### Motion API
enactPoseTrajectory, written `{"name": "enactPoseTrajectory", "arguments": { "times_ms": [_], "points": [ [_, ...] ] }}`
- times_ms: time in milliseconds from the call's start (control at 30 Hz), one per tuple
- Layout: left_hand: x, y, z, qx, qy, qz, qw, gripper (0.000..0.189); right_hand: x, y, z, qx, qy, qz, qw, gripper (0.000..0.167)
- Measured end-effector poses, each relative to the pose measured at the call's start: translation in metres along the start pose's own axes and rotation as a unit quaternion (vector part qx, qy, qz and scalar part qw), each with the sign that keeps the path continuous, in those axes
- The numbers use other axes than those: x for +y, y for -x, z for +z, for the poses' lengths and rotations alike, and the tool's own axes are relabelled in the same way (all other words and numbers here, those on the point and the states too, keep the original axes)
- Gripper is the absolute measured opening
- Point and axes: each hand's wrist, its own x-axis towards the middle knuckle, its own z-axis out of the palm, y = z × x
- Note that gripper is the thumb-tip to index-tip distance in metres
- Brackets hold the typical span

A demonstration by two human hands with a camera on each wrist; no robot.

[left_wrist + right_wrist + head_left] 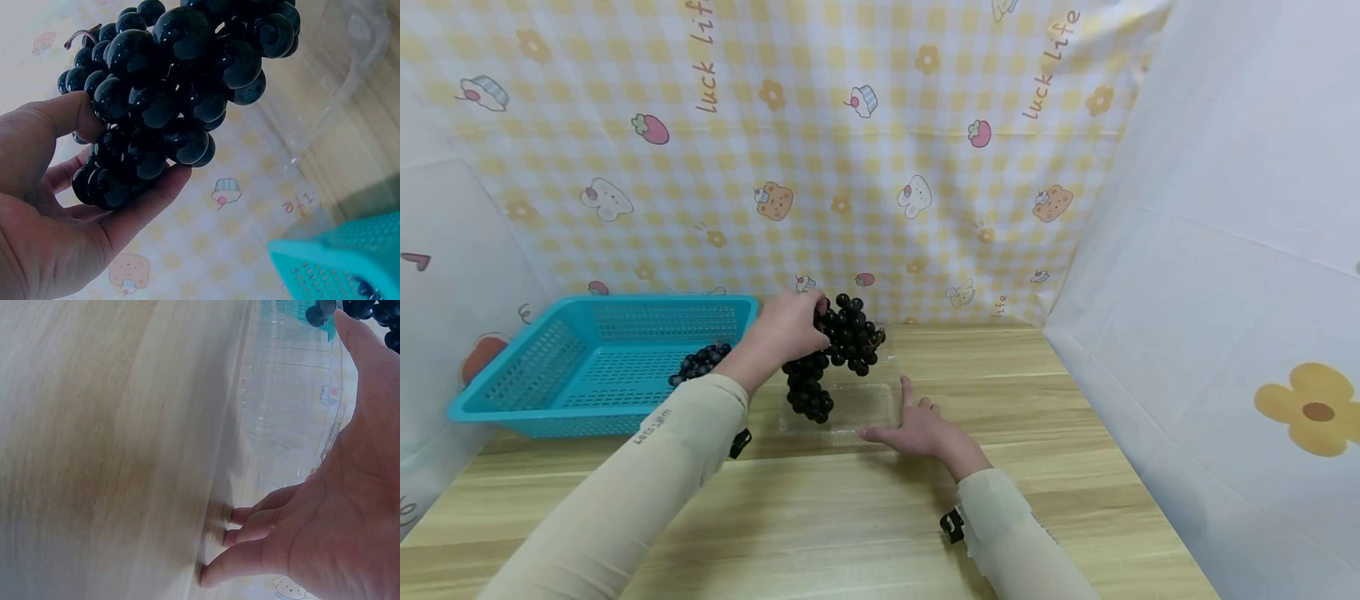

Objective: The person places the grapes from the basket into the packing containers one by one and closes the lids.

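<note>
My left hand [786, 327] grips a bunch of dark grapes [852, 335], thumb on one side and fingers on the other. The bunch hangs over a clear plastic container [865, 407], its lower end over the container's left part in the head view. A brown stem [81, 36] sticks out of the bunch in the left wrist view. At the container's right side is my right hand [922, 429], fingers spread. Its thumb lies at the container's rim [339, 369], while the other fingertips [206, 575] reach down to the tabletop.
A turquoise perforated basket [568, 423] stands on the left, with more dark grapes [702, 362] at its right end, partly hidden by my left arm. The wooden table [1022, 417] meets a yellow checked cloth [880, 150] behind and white sheeting at the sides.
</note>
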Motion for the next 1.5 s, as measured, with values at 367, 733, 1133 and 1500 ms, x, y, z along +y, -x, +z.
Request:
{"name": "enactPoseTrajectory", "arguments": {
  "times_ms": [367, 733, 1133, 1500],
  "points": [
    [0.003, -0.002, 0.022, -0.006, -0.010, 0.015, 0.9998, 0.032, -0.001, -0.001, -0.001, -0.002, 0.001, 0.000, 1.0000, 0.139],
    [-0.006, -0.007, 0.030, -0.027, -0.013, 0.014, 0.9995, 0.032, 0.000, 0.000, -0.003, -0.012, 0.006, 0.000, 0.9999, 0.140],
    [-0.006, -0.009, 0.049, -0.045, -0.016, 0.024, 0.9986, 0.029, 0.001, 0.000, -0.003, -0.017, 0.005, 0.003, 0.9998, 0.140],
    [-0.003, -0.016, 0.071, -0.054, -0.014, 0.047, 0.9973, 0.033, 0.000, -0.001, -0.004, -0.018, 0.017, 0.001, 0.9997, 0.142]
  ]
}}
